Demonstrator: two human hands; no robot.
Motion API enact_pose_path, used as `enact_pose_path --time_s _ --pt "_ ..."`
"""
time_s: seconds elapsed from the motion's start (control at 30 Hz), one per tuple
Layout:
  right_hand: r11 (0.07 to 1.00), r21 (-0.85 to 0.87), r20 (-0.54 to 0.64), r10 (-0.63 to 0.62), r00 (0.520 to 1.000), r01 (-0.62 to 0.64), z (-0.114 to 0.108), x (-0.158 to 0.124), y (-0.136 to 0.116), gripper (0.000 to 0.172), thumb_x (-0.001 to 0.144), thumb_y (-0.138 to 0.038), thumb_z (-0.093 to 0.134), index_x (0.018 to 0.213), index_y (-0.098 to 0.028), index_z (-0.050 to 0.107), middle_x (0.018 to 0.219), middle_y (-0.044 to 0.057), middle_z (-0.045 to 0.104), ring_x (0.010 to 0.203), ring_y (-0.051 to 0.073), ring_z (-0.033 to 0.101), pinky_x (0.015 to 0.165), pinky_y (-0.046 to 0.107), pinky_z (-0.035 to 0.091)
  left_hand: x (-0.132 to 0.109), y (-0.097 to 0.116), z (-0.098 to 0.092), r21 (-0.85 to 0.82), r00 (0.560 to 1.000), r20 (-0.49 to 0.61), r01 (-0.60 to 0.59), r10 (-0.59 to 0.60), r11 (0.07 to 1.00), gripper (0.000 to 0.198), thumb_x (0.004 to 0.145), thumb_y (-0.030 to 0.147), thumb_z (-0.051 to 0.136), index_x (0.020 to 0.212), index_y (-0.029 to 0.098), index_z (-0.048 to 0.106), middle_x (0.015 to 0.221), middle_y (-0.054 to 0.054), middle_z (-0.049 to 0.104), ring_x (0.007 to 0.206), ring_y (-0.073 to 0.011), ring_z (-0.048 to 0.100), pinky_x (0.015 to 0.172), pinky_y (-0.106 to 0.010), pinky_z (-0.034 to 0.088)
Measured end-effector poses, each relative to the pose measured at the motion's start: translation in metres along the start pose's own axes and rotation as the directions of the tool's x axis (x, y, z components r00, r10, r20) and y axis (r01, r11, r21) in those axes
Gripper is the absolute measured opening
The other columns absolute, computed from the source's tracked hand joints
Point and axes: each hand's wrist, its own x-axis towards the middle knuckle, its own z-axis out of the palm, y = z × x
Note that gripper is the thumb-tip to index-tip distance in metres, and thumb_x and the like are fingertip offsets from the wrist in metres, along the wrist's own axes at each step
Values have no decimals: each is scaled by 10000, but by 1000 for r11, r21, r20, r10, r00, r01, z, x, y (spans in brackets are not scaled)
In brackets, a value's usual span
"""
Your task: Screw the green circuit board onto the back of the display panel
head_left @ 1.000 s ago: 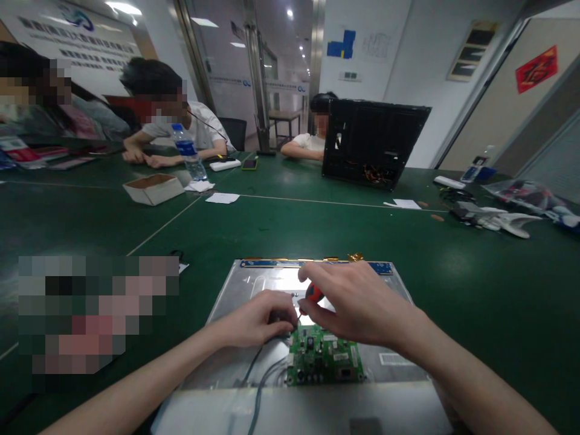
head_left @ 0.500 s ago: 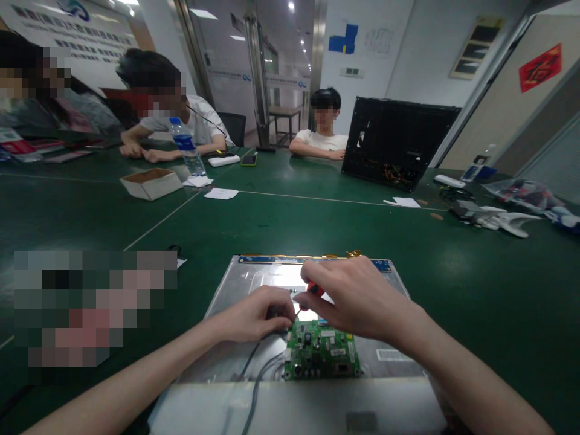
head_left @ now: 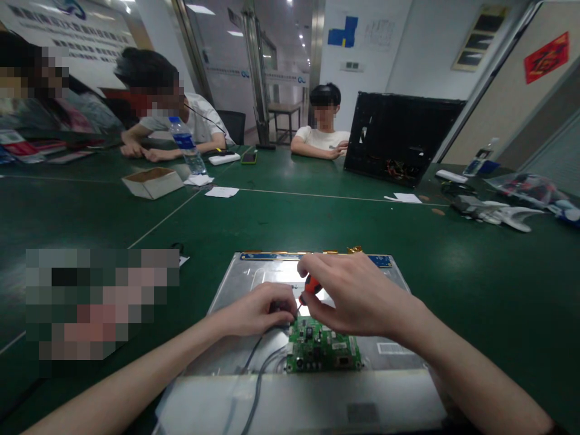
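Observation:
A metal display panel [head_left: 226, 290] lies flat in front of me, with a green circuit board [head_left: 324, 350] on it and a blue strip along its far edge. My right hand [head_left: 344, 290] is closed round a red and black screwdriver [head_left: 312, 284], whose thin shaft points down at the board's upper left corner. At that same corner my left hand [head_left: 267, 308] has its fingers pressed together; whatever they hold is hidden. Dark cables [head_left: 258, 386] run from the board's left side towards me.
Farther back on the green table [head_left: 281, 223] are a white open box [head_left: 153, 184], a water bottle [head_left: 185, 145], paper scraps and a large black casing [head_left: 401, 139]. Gloves [head_left: 493, 212] lie at right. Several people sit around the table.
The screwdriver's handle shows more between my right hand's fingers and stands slightly more upright. Both hands stay at the board's corner. The view has shifted slightly.

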Motion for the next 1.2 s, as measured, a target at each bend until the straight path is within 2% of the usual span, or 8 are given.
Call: enact_pose_path --time_s 0.4,0.6,0.7,0.9,1.03,1.2 --pt "999 -31 4 20 1000 -20 3 1 -1 141 861 -236 446 963 -171 518 834 36 656 630 133 515 526 289 204 1 0 0 -19 1000 -4 -1 1 1000 86 863 218 594 843 151 644 786 -22 628 712 -159 563 629 -241 423" --pt "996 -85 -13 22 1000 -23 5 1 -2 153 880 -252 449 978 -166 528 733 20 648 568 132 517 500 292 163 1 1 -3 -3 999 10 -46 46 999 57 865 177 591 851 158 643 822 -24 642 752 -165 580 671 -252 432" --pt "997 -78 -10 22 1000 -23 5 1 -2 165 908 -285 462 1000 -165 529 744 22 666 581 137 536 506 295 161 1 2 -3 -3 998 -8 -57 57 998 52 860 166 595 850 157 645 824 -24 644 752 -164 580 672 -251 427" --pt "999 -17 4 -28 1000 28 1 -2 1 155 893 -282 479 986 -166 521 928 50 667 699 151 561 523 290 190 1 5 -2 -32 1000 -17 11 -12 999 89 867 215 609 819 149 645 770 -14 619 691 -148 553 620 -234 408" --pt "1000 -4 -4 -18 1000 18 3 -2 1 142 875 -238 475 988 -163 517 919 41 667 674 144 558 518 290 189 1 6 -2 -42 999 -23 31 -32 999 100 860 226 615 805 147 642 780 -21 638 708 -156 572 633 -240 420" --pt "1000 -17 -38 -20 999 19 7 0 1 156 913 -284 466 992 -164 528 856 33 671 645 144 557 517 292 181 0 5 -2 -40 998 -32 53 -54 998 88 850 228 629 830 144 649 775 -26 647 701 -158 572 637 -247 427"
